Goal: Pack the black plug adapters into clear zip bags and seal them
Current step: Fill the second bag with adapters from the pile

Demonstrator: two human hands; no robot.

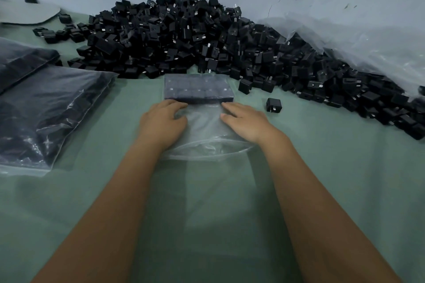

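A clear zip bag (203,128) lies flat on the green table in front of me, its mouth toward me. Several black plug adapters (198,88) sit in neat rows in its far end. My left hand (162,122) rests on the bag's left side with fingers stretched toward the adapters. My right hand (245,120) lies on the right side the same way, fingers flat on the plastic. A big heap of loose black adapters (207,39) fills the table behind the bag. One adapter (273,105) stands alone to the right.
Filled zip bags (46,108) lie stacked at the left. A large crumpled clear plastic sheet (368,53) covers the heap's right end against the wall. A grey flat disc (30,12) sits at the far left.
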